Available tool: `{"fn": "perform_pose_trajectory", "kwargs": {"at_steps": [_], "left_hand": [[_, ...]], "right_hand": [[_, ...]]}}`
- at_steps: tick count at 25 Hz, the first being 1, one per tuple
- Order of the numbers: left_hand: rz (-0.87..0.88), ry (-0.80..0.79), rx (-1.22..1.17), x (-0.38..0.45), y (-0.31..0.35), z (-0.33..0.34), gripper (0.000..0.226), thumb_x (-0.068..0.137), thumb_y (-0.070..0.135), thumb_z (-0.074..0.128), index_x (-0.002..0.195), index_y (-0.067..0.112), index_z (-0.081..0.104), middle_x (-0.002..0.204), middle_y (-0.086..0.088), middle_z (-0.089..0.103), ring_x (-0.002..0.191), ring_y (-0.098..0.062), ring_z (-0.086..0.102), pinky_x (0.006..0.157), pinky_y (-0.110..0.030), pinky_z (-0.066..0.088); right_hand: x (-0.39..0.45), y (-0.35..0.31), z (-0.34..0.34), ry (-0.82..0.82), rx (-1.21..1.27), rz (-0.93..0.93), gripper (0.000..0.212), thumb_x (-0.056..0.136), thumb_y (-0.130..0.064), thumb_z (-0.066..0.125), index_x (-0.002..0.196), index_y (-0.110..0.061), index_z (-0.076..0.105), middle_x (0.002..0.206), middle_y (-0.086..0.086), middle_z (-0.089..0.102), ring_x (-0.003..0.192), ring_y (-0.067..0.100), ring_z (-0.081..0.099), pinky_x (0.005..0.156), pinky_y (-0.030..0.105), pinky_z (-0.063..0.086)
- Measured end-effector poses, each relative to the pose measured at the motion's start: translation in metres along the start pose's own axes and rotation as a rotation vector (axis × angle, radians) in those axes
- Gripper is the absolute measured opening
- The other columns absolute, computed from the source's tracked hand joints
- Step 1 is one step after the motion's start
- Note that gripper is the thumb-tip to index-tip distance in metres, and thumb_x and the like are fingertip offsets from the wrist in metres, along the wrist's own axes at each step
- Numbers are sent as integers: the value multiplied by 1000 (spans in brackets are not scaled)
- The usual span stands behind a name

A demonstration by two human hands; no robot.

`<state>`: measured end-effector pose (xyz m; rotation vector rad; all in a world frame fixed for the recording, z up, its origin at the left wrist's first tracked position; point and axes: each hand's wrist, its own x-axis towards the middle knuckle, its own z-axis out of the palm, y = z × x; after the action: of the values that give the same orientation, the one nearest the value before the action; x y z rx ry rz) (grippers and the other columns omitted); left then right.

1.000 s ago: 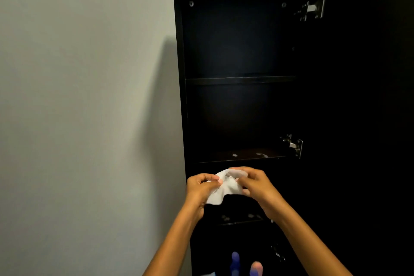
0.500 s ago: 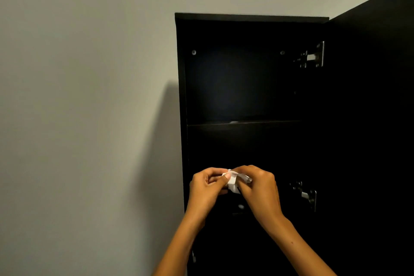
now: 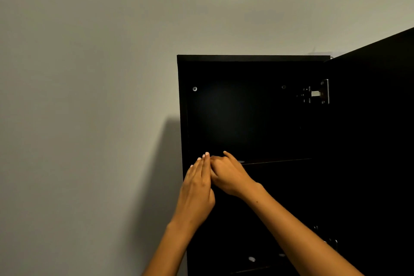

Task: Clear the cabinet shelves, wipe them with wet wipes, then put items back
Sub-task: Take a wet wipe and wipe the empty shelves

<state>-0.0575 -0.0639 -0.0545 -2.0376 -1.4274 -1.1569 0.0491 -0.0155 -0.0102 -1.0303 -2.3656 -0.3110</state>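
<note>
Both hands up at the front edge of the top shelf point(image 3: 277, 160) of the black cabinet point(image 3: 246, 119), pressed together side by side. Left hand point(image 3: 197, 186) flat, fingers straight and pointing up, just at the cabinet's left wall. Right hand point(image 3: 228, 172) tucked against it, fingers curled in, one finger poking out over the shelf edge. Wet wipe not visible anywhere, so can't tell if it's balled up in the right hand or not. Top compartment above the hands dark and bare, a screw head point(image 3: 194, 88) up-left of them. Door point(image 3: 376, 141) swung open off to the right of the hands, metal hinge point(image 3: 318, 94) up-right. Plain wall point(image 3: 89, 96) to the left of the left hand.
</note>
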Motion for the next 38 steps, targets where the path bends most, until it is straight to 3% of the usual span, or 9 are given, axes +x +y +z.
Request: {"fn": "perform_pose_trajectory", "kwargs": {"at_steps": [3, 6, 9, 15, 21, 23, 26, 32, 38], "left_hand": [[54, -74, 44, 5, -7, -1, 68, 88, 3, 30, 146, 12, -4, 156, -3, 10, 144, -12, 11, 113, -18, -2], [-7, -55, -194, 8, -7, -4, 64, 90, 3, 33, 147, 17, 7, 155, 1, 19, 142, -7, 15, 111, -10, 6], [-178, -24, -510, 22, -14, -11, 56, 92, 4, 41, 143, 21, 25, 149, 3, 33, 135, -6, 30, 98, 3, 18], [-304, -54, -678, 31, -12, -12, 48, 99, 20, 35, 145, 27, 22, 152, 6, 26, 138, -5, 22, 104, -13, 18], [-103, -79, -145, 20, -5, 17, 60, 95, 47, 18, 146, 22, -3, 156, 11, -6, 139, 3, -9, 111, -18, -9], [-56, -55, 72, 13, -6, 25, 63, 93, 53, 10, 146, 20, 15, 155, 4, 18, 142, -8, 15, 115, -24, 3], [-3, 5, 209, 9, -10, 33, 49, 91, 46, 31, 126, 17, 48, 123, -1, 60, 114, -17, 56, 103, -35, 41], [56, 94, 292, 12, -16, 42, 45, 79, 34, 37, 119, 15, 46, 113, -4, 63, 104, -20, 60, 94, -37, 48], [59, 143, 292, 12, -15, 42, 42, 82, 34, 37, 117, 15, 52, 112, -4, 64, 103, -20, 61, 94, -38, 50]], "right_hand": [[-3, 38, -11, -40, -251, 181, 42, 100, -30, 23, 124, -20, 55, 132, 2, 57, 127, 20, 46, 113, 41, 20], [-22, 51, -15, 29, -210, 292, 43, 100, -29, 24, 133, -18, 49, 136, 2, 54, 125, 17, 49, 109, 35, 27], [-8, 23, -8, -42, 23, 89, 43, 98, -32, 28, 137, -23, 43, 142, -1, 47, 129, 17, 45, 106, 35, 36], [55, 6, -14, -400, 398, 124, 38, 97, -19, 38, 131, -8, 49, 135, 14, 52, 123, 26, 49, 107, 37, 37], [32, 34, -18, -338, 77, 152, 41, 100, -34, 26, 129, -21, 53, 129, 9, 58, 120, 24, 51, 105, 36, 35], [11, 59, -22, -222, -119, 250, 41, 101, -35, 23, 130, -27, 51, 133, 6, 56, 123, 22, 49, 106, 35, 31], [-28, 77, -23, -29, -64, 375, 41, 100, -38, 27, 131, -26, 50, 140, -2, 50, 128, 14, 46, 106, 31, 35], [-8, 47, -4, -73, 63, 84, 41, 100, -39, 25, 140, -37, 35, 147, -16, 38, 134, 2, 35, 108, 24, 29], [-40, 87, -23, 74, -146, 445, 41, 100, -40, 24, 130, -30, 51, 138, -8, 51, 124, 13, 49, 98, 30, 41]]}}
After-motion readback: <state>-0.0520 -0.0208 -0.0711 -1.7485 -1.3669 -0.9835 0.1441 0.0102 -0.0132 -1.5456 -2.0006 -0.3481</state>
